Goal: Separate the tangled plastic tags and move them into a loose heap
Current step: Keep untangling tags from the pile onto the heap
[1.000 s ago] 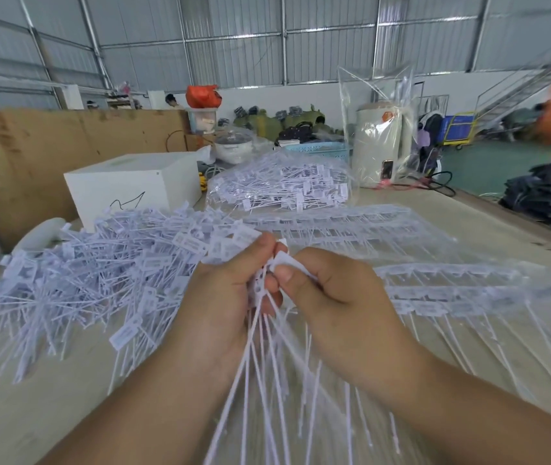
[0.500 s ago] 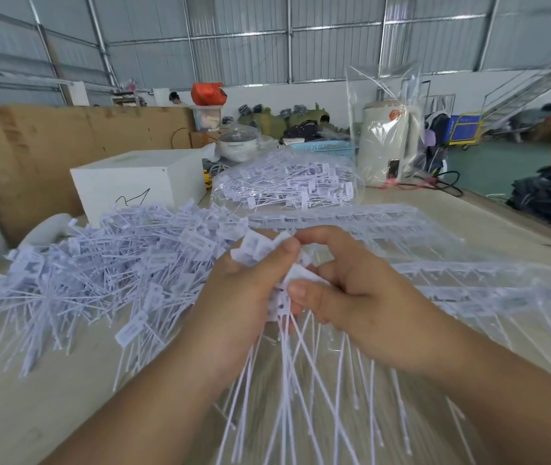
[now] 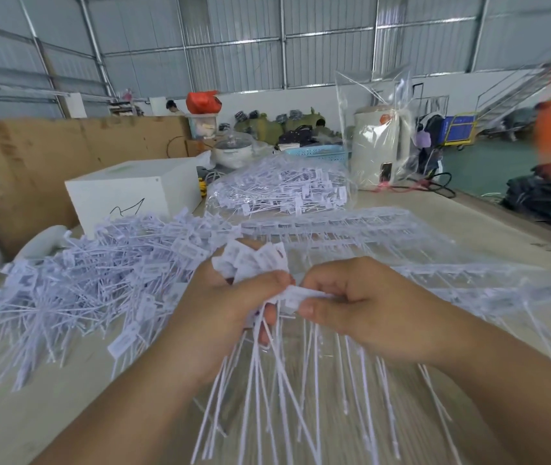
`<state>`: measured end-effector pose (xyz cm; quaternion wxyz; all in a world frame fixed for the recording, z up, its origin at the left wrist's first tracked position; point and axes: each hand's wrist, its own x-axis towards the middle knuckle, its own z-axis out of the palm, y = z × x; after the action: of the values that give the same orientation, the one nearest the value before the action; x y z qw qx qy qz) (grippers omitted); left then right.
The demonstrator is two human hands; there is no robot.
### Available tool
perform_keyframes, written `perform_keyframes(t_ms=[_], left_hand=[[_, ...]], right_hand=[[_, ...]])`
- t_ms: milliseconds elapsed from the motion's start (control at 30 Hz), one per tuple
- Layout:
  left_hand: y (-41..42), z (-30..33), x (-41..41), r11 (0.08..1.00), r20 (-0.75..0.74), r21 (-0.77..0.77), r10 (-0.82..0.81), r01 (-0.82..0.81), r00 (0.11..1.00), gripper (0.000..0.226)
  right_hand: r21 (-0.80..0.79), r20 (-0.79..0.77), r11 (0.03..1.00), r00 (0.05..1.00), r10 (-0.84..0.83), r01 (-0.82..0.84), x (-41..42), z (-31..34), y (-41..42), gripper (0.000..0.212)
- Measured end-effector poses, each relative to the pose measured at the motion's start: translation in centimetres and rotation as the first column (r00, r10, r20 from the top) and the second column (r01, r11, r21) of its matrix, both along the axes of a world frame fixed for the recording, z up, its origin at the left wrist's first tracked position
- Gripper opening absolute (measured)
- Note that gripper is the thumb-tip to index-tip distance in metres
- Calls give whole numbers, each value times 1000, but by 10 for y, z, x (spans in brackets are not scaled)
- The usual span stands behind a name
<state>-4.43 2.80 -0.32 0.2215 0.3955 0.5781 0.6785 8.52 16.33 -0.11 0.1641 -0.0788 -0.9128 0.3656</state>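
Observation:
A bundle of white plastic tags (image 3: pixel 257 263) is gripped at its heads by my left hand (image 3: pixel 220 313), the long thin tails hanging down toward me. My right hand (image 3: pixel 361 307) pinches one tag head (image 3: pixel 296 295) at the bundle's right side, thumb and fingers curled round it. A loose heap of separated tags (image 3: pixel 93 280) spreads over the table to the left of my hands. Rows of joined tags (image 3: pixel 368 236) lie behind and to the right of them.
A clear bag full of tags (image 3: pixel 284 193) sits further back, beside a white box (image 3: pixel 133 193). A pale kettle inside a plastic bag (image 3: pixel 380 146) stands at the back right. Brown cardboard (image 3: pixel 32 162) lines the table's left side.
My hands have drawn slightly apart, the right pulling one tag head sideways from the bundle. More tag heads now fan out above my left fingers, and the tails have spread.

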Motion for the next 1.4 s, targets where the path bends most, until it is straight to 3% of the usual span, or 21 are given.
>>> perform_keyframes(t_ms=[100, 167, 367, 533, 633, 700, 733, 800, 867, 1000, 1100, 1267, 1333, 1400], left_hand=[[2, -4, -3, 1000, -91, -19, -15, 14, 996, 12], [2, -4, -3, 1000, -65, 7, -3, 3, 998, 13], [6, 3, 13, 989, 337, 129, 25, -72, 941, 11], [8, 1, 16, 988, 506, 127, 9, -85, 863, 20], [2, 1, -6, 970, 593, 96, 124, -223, 795, 28], [-3, 1, -24, 933, 497, 73, 273, -353, 824, 25], [-3, 1, -28, 928, 417, 63, 310, -367, 854, 22], [1, -1, -21, 954, 267, 49, 272, -295, 925, 15], [8, -6, -6, 986, 155, 43, 153, -162, 976, 14], [7, -12, -2, 998, 126, 4, 64, -65, 990, 32], [6, -14, -2, 1000, -5, 12, -26, 26, 1000, 34], [7, -13, -4, 997, -22, 74, 14, -12, 1000, 27], [6, -11, -7, 993, 0, 100, 63, -63, 998, 27], [5, -12, -8, 991, -58, 92, 102, -96, 993, 28]], right_hand=[[-95, -57, 995, 998, -4, -2, 0, 0, 2, 22], [-121, -117, 993, 993, -30, 16, -1, -1, 1, 23], [-269, -385, 957, 899, -210, 109, -16, -8, -21, 28], [-202, -482, 957, 830, -280, 206, -23, -15, -35, 24], [-308, -556, 906, 718, -419, 290, -19, -9, -21, 32], [-348, -561, 888, 692, -455, 302, -12, -3, -7, 33], [-362, -534, 896, 731, -425, 256, -8, -3, -6, 27], [-363, -451, 928, 857, -249, 78, -9, -6, -11, 4], [-292, -384, 956, 920, -84, -35, -15, -13, -19, 19], [-154, -342, 988, 939, -35, -19, -17, -14, -22, 28], [-98, -281, 995, 958, -47, 20, -14, -15, -19, 35], [-259, -163, 965, 987, -12, -31, -10, -9, -14, 26], [-239, -132, 971, 990, -44, 11, -8, -6, -12, 5], [-237, -99, 971, 995, -29, 4, -8, -6, -12, 24]])
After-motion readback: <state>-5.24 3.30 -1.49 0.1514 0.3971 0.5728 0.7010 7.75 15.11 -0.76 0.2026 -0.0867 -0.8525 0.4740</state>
